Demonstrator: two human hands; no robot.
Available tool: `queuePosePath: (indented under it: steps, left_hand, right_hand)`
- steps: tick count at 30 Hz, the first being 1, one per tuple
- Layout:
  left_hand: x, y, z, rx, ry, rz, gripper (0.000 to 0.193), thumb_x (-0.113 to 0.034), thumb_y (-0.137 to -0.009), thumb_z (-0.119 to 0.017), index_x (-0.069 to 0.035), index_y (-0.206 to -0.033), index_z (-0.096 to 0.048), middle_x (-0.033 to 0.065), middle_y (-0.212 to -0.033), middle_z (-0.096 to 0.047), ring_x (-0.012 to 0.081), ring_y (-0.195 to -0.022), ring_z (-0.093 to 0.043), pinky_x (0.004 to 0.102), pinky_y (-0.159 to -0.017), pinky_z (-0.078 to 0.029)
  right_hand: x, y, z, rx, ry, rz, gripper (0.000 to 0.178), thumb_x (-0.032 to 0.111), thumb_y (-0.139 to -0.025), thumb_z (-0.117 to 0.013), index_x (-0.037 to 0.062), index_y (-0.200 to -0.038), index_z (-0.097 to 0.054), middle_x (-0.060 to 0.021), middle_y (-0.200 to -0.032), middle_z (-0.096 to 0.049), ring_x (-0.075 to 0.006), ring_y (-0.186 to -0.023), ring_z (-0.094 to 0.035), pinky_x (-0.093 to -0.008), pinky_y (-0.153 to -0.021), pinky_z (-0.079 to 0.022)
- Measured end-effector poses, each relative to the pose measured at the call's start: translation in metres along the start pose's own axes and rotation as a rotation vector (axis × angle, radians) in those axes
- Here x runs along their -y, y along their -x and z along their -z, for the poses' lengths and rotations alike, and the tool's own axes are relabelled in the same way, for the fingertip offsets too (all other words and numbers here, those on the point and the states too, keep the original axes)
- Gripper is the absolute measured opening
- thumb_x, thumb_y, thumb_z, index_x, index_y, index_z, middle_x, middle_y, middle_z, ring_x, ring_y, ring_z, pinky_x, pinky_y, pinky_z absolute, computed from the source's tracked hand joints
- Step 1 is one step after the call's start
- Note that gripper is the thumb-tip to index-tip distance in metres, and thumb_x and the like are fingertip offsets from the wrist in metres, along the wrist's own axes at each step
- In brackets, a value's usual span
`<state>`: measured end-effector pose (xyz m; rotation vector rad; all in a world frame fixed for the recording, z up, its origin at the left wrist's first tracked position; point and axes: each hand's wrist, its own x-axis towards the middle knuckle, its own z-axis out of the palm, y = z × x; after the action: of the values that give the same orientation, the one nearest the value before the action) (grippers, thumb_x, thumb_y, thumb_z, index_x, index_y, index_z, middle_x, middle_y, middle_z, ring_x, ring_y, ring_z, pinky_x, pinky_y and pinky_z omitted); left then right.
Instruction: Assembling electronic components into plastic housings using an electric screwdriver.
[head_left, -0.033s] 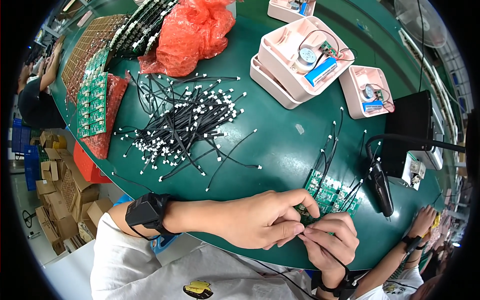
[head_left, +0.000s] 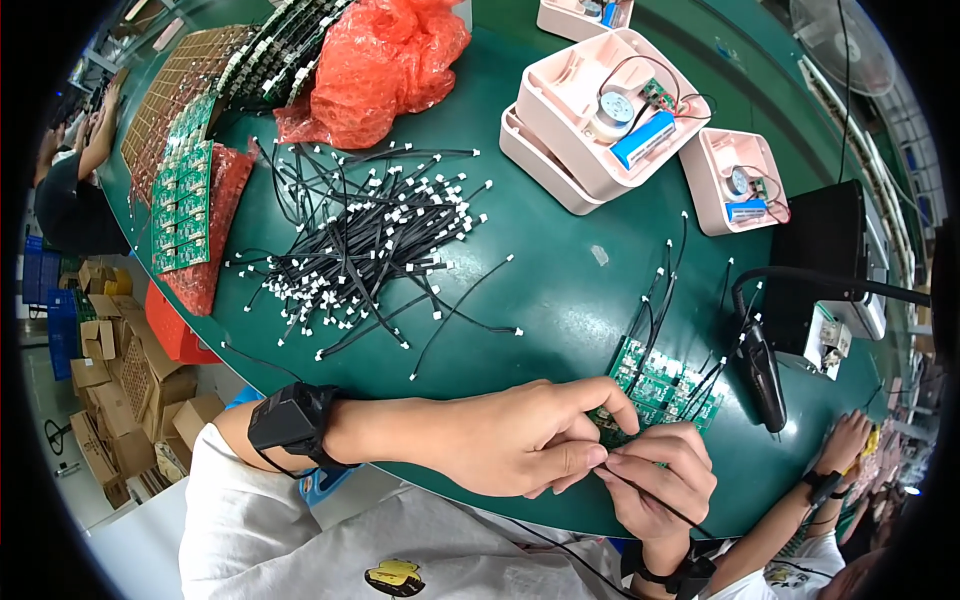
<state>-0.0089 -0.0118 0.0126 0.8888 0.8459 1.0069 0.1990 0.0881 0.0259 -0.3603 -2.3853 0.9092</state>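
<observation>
My right hand [head_left: 665, 480] is closed in a pinch on a thin black cable [head_left: 675, 512], which trails from the fingertips past the wrist. My left hand [head_left: 530, 440] meets it at the thumb tips, with its fingers curled and its index finger bent over the near left edge of a green circuit board panel [head_left: 655, 385]. Whatever lies between the left thumb and fingers is hidden. Several black cables [head_left: 660, 315] with white connectors stand up and lean from the panel, just beyond both hands.
Left of centre lies a heap of black cables [head_left: 350, 245]. Behind it are a red plastic bag [head_left: 390, 70] and more green boards [head_left: 185, 210]. Pink housings [head_left: 560, 85] stand at the back. A black handheld tool [head_left: 762, 380] lies right of the panel; a co-worker's hand [head_left: 848, 440] is farther right.
The trailing part of the cable behind my right hand has shifted slightly to the right. Both hands stay almost in place.
</observation>
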Motion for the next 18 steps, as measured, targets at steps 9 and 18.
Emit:
queuePosePath:
  steps: [9,18]
  left_hand:
    - [0.021,-0.002,-0.001,-0.185,-1.175,-0.472,0.040,-0.032,-0.091,-0.077,-0.007,-0.119,-0.063,0.0012,-0.084,-0.060,0.0140,-0.075,-0.058,0.0275,-0.059,-0.051]
    - [0.034,-0.003,-0.003,-0.217,-1.423,-0.481,0.032,-0.036,-0.083,-0.078,-0.010,-0.099,-0.067,-0.0035,-0.082,-0.050,0.0118,-0.084,-0.053,0.0239,-0.059,-0.050]
  right_hand:
    - [-0.003,0.007,0.013,0.183,0.193,-0.130,0.021,0.000,-0.066,-0.084,0.0050,-0.084,-0.073,-0.0055,-0.084,-0.069,-0.0244,-0.071,-0.064,-0.0338,-0.062,-0.050]
    - [0.003,-0.003,0.012,0.389,0.286,-0.129,0.019,0.000,-0.066,-0.081,0.0050,-0.081,-0.071,-0.0042,-0.086,-0.067,-0.0246,-0.070,-0.062,-0.0368,-0.061,-0.049]
